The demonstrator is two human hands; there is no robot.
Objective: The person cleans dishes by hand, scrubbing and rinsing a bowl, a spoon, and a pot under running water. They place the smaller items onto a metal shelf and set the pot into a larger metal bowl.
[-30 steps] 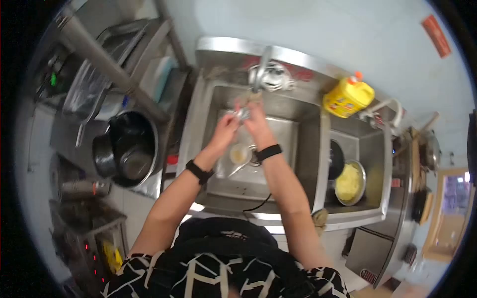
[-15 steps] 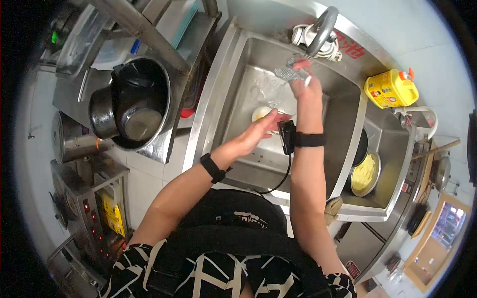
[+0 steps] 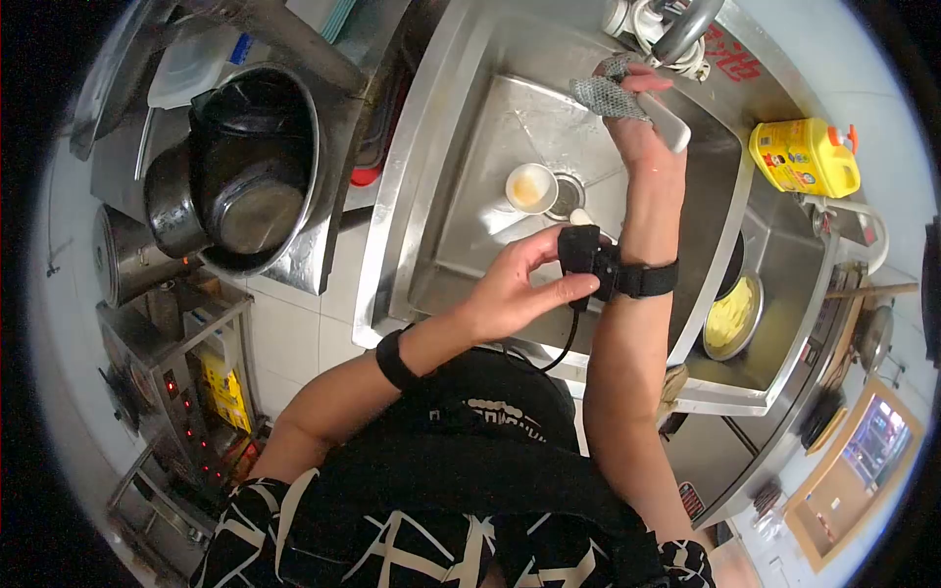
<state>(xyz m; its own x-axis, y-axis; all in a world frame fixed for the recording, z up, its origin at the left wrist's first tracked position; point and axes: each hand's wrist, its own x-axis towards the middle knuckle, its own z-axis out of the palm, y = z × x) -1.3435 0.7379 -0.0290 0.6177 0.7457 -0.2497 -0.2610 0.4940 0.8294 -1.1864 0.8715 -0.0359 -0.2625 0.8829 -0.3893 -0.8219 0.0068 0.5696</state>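
My left hand [image 3: 515, 292] has its thumb and fingers closed about the small black device [image 3: 580, 251] strapped to my right wrist. A black cable hangs from that device. Over the back of the sink [image 3: 480, 176], my right hand [image 3: 642, 122] grips a grey mesh scrubbing cloth [image 3: 600, 96]. A smooth white oblong piece [image 3: 665, 122] lies along the same hand; its kind does not show. Below, a small white bowl [image 3: 532, 189] with yellowish residue sits beside the drain [image 3: 567, 197]. A white rounded end [image 3: 580, 217] pokes out just beyond the black device.
The faucet [image 3: 688, 31] arches close above my right hand. A yellow jug [image 3: 804, 157] stands on the right ledge. In the second basin rests a bowl of yellow food [image 3: 733, 314]. At left, a large metal basin [image 3: 312, 176] holds dark pots.
My right hand has shifted right with the cloth, turning so the white piece shows more. My left hand has drawn back from over the white bowl to the wrist device.
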